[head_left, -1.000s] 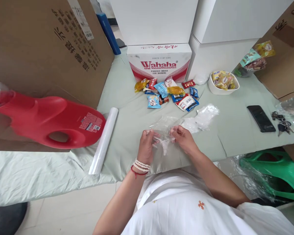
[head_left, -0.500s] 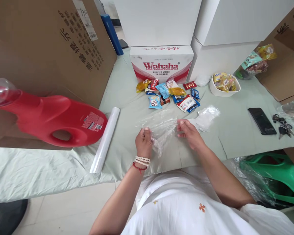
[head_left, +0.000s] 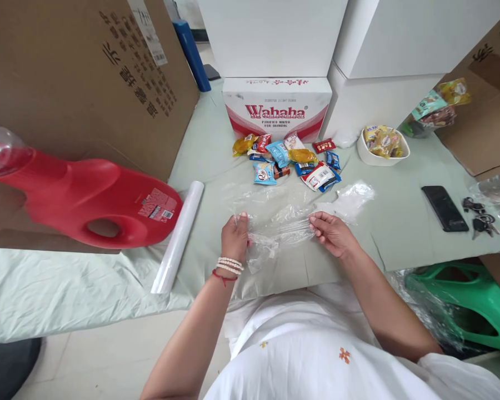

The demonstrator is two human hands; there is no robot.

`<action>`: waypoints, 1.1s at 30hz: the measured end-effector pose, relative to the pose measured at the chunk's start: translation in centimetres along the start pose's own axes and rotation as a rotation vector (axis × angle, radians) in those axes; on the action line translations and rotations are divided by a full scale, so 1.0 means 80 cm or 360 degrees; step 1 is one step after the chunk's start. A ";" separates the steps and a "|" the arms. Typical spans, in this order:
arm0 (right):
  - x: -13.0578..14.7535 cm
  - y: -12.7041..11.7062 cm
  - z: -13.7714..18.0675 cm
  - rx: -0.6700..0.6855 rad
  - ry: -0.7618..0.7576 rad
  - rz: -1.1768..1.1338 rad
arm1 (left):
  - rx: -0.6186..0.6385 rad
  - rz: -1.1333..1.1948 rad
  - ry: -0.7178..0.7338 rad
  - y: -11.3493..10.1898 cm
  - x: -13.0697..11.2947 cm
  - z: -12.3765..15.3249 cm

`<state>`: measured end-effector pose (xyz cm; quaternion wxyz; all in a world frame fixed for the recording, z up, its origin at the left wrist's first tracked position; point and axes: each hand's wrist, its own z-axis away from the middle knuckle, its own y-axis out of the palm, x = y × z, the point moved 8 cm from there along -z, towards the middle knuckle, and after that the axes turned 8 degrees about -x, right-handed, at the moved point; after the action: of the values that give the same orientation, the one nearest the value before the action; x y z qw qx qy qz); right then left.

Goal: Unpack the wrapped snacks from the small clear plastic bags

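A thin clear plastic bag [head_left: 280, 229] is stretched between my two hands just above the pale green tablecloth [head_left: 216, 183]. My left hand [head_left: 234, 238], with bead bracelets at the wrist, is closed on the bag's left end. My right hand [head_left: 332, 233] pinches its right end. A crumpled part of the bag hangs down near my left hand. Beyond the bag lies a pile of small snack packets [head_left: 287, 158].
A red jug [head_left: 87, 200] lies on its side at left beside a roll of clear film [head_left: 179, 236]. More clear plastic [head_left: 350, 197], a white bowl of snacks [head_left: 383, 145], a phone [head_left: 444, 208] and keys [head_left: 479, 214] sit at right. Cardboard boxes and a Wahaha carton [head_left: 277, 108] stand behind. A green jug [head_left: 462, 300] is low right.
My hands have moved apart, pulling the bunched plastic bag out wide between them. The left hand went left, the right hand right.
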<state>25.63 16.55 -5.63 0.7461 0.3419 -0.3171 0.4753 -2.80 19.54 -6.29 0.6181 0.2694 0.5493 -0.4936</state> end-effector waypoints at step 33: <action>0.166 -0.063 0.031 -0.0315 -0.1028 0.2456 | 0.0623 -0.1119 0.1864 -0.039 -0.057 0.094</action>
<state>34.54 19.50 5.31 0.1110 0.0813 -0.6999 0.7009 -2.10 13.24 0.59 -0.0344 0.4033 0.7469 -0.5276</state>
